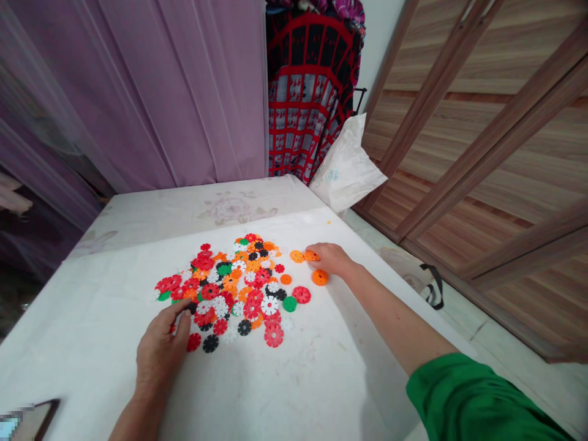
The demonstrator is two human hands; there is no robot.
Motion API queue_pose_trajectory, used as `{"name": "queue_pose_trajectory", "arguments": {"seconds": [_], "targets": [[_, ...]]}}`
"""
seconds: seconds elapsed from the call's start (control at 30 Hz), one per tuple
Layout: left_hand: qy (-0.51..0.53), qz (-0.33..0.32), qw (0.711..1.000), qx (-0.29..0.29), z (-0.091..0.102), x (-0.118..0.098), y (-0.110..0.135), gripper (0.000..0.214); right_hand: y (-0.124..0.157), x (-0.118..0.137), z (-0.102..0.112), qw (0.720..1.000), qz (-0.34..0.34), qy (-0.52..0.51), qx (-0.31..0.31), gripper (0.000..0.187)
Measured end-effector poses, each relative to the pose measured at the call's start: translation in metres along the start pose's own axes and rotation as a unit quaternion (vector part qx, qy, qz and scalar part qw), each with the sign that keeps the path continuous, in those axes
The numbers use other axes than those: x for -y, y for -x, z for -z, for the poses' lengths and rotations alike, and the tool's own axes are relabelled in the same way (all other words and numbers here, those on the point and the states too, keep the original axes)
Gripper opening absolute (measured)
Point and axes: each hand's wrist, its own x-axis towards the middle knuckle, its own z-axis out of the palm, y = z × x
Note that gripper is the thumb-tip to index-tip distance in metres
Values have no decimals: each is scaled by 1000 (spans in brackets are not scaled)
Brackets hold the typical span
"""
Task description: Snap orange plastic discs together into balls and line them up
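A pile of notched plastic discs [254,300] in red, orange, white, black and green is spread over the white tabletop. At its left front edge, my left hand [160,343] has thumb and forefinger closed around a black notched disc [192,307]. To the right of the pile, my right hand [334,260] pinches an orange notched disc [312,255]; the fingertips partly cover it. Another orange disc [296,256] lies just left of those fingers, and a further orange one [320,277] sits below the hand. A red disc [302,295] and a green disc [290,304] lie nearby.
The white table cover [294,392] has a flower-printed strip along its far side. A dark-edged device [34,422] is at the lower left corner. Beyond the table are a purple curtain [184,92], a white bag [346,171] and wooden cabinet doors [482,135].
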Motion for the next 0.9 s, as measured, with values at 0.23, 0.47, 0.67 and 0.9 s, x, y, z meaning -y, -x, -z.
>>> {"name": "queue_pose_trajectory", "arguments": {"seconds": [0.23, 0.47, 0.67, 0.9], "targets": [[-2, 2, 1000, -4, -4, 5, 1, 36, -1, -2, 4, 999, -17, -41, 6, 48], [1, 6, 1000, -1, -2, 2, 0, 36, 2, -15, -2, 994, -27, -102, -6, 60], [4, -3, 1000, 8, 0, 1, -1, 36, 2, -25, -8, 982, -58, -178, -27, 43], [-3, 3, 1000, 7, -2, 4, 1, 35, 0, -29, -12, 886, -143, -441, -9, 40]]}}
